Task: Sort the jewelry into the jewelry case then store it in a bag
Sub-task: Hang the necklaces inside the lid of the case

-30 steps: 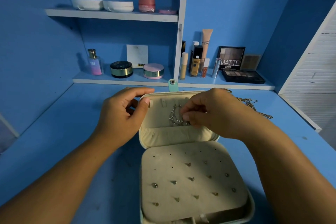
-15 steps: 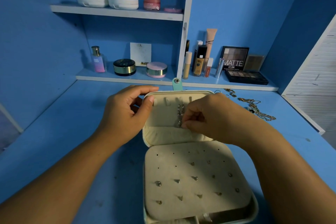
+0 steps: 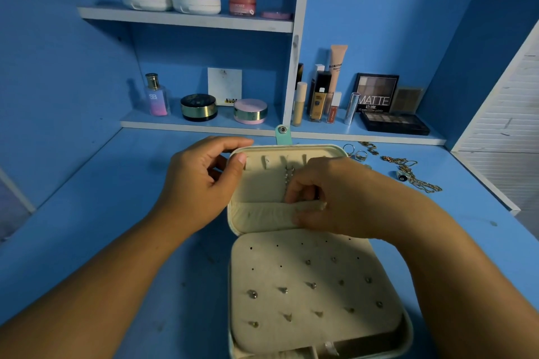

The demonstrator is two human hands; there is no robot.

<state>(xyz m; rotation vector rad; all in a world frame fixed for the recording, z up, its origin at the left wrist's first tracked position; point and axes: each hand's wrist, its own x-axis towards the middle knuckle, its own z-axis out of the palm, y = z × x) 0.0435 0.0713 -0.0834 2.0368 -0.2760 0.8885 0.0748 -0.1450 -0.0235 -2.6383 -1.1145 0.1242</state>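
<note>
A cream jewelry case [image 3: 388, 326] lies open on the blue desk, its lid [image 3: 259, 183] tilted up toward the shelves. My left hand [image 3: 204, 181] grips the lid's left edge, thumb inside. A silver chain [image 3: 289, 178] hangs straight from a hook in the lid. My right hand [image 3: 329, 201] pinches the chain's lower end at the lid's elastic pocket [image 3: 262, 214]. Several stud earrings [image 3: 312, 285] sit in the case's padded panel. Loose rings [image 3: 357, 153] and gold chains [image 3: 414, 175] lie on the desk to the right.
Cosmetics fill the low shelf [image 3: 204, 125] behind the case: a perfume bottle [image 3: 157, 96], compacts [image 3: 199, 108], tubes [image 3: 320, 96] and eyeshadow palettes [image 3: 393, 122]. White dishes [image 3: 172, 3] sit on the upper shelf. A white slatted panel [image 3: 507, 125] bounds the right.
The silver chain was bunched up in my right hand's fingers and now hangs straight down the lid. My right hand has moved down to the pocket's edge. My left hand kept its hold.
</note>
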